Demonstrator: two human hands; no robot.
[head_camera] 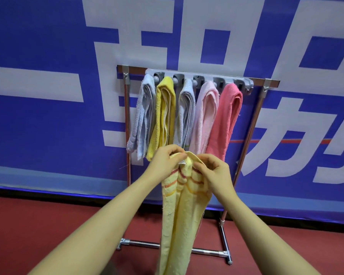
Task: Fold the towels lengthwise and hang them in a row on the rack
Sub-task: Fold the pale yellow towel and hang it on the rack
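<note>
A pale yellow towel with orange and red stripes hangs down in front of me. My left hand pinches its top edge on the left, and my right hand pinches the top on the right, the two hands close together. Behind them stands a metal rack with a grey clip bar. Folded towels hang from it in a row: light blue, yellow, grey-blue, pale pink and deep pink.
A blue banner with large white characters covers the wall behind the rack. The floor is dark red. The rack's chrome base bar lies low, just behind the hanging towel.
</note>
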